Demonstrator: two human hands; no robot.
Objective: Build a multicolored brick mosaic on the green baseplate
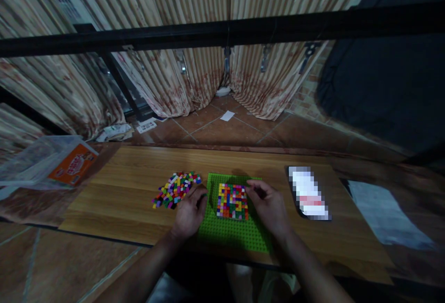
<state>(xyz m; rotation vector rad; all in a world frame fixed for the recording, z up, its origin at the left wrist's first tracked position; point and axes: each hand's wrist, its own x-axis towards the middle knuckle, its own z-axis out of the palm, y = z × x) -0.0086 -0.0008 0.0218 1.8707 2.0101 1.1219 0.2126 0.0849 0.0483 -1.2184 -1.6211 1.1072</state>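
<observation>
A block of small multicoloured bricks (pixel 232 202) is built up on a green studded baseplate (pixel 234 238). My right hand (pixel 273 205) is at the upper right corner of that block, its thumb and fingertips bent together. Whatever may be between them is too small to make out. Between the loose brick pile (pixel 175 188) and the baseplate's left edge is my left hand (pixel 189 212), its fingers curled in towards the thumb. The fingertips partly hide each other, so I cannot see what they hold.
Both lie on a low wooden table (pixel 128 196). A phone (pixel 308 194) lies to the right, with a sheet of clear plastic (pixel 385 212) beyond it. At far left stands a transparent tub (pixel 38 159) with an orange label. A dark rail (pixel 194 34) crosses before the curtains.
</observation>
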